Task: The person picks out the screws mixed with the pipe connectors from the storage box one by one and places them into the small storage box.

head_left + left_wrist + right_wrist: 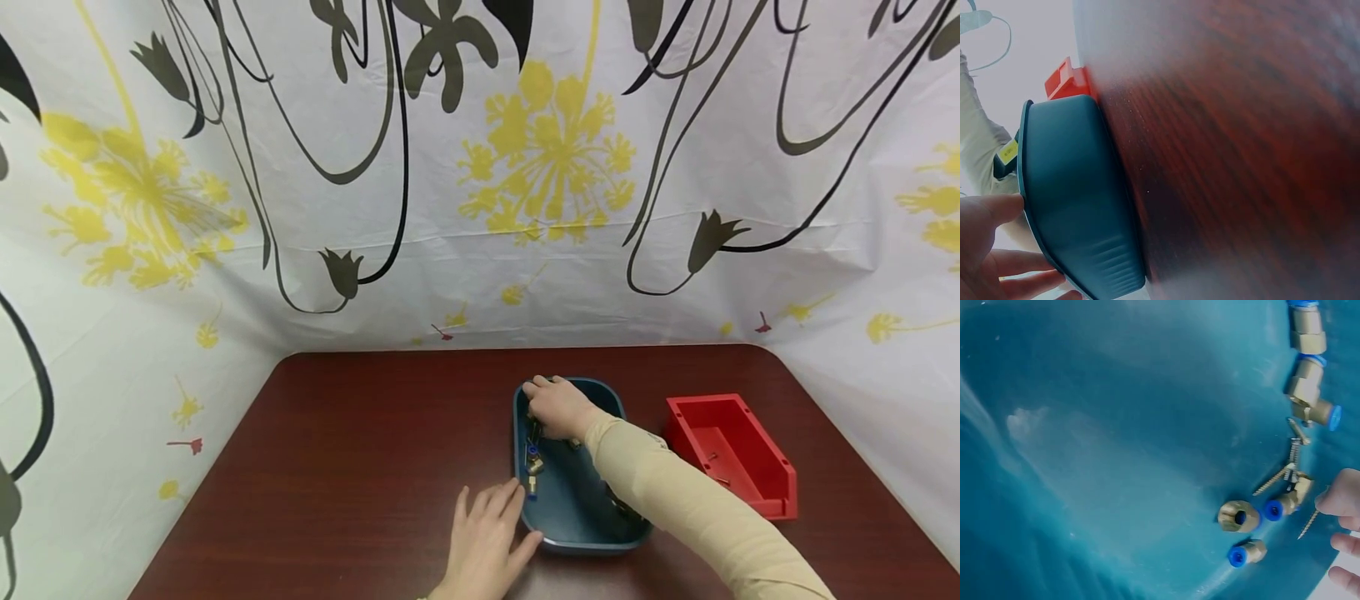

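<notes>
A dark teal tray (pixel 577 492) stands on the table, holding brass fittings with blue ends (pixel 1307 381) and several small screws (pixel 1274 479). My right hand (pixel 561 407) reaches into its far left part. In the right wrist view, the fingertips (pixel 1340 495) pinch a thin screw (pixel 1309 524) above the tray floor, partly hidden by the fingers. My left hand (pixel 486 537) touches the tray's near left rim, its fingers spread and fairly straight. From the left wrist view, the thumb (pixel 1004 207) and fingers meet the rim from outside.
To the right of the tray is a red open-front bin (pixel 750 450) with a few small screws (pixel 720 481) inside. My right forearm passes over the tray's right edge, close to the bin. A patterned curtain (pixel 450 292) hangs behind the dark wooden table (pixel 375 467).
</notes>
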{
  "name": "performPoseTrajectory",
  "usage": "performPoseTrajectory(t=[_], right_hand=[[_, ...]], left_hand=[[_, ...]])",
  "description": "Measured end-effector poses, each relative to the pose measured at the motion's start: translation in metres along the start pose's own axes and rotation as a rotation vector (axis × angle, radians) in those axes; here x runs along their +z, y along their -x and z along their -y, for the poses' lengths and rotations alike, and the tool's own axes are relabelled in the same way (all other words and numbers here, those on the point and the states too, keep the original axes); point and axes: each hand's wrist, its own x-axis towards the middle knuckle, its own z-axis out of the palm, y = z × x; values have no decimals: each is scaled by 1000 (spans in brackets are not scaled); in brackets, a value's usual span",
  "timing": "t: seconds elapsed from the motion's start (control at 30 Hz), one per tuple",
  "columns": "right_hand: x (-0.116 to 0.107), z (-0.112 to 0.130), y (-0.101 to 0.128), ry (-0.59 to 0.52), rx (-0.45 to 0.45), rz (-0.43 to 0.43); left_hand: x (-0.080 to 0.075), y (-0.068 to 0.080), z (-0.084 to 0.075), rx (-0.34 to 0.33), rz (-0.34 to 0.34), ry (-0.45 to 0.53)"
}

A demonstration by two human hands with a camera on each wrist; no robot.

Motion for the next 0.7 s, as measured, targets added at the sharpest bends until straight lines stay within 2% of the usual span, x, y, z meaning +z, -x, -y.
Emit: performPoseTrajectory(t=[0.13,0.3,0.47,0.57,0.7], right_hand=[[-11,-1,0,5,-19,-56],[-27,-5,-1,6,-22,-60],[-43,-12,1,-48,-17,-74],[-48,-18,3,-57,-10,-90],[-52,-25,6,-47,0,-90]], left_hand=[[1,1,0,9,-33,-11],[2,2,0,14,-52,-25],[2,2,-1,18,-60,-27],[1,1,-1,15,-53,-29],[0,0,-2,-6,-11,-22]])
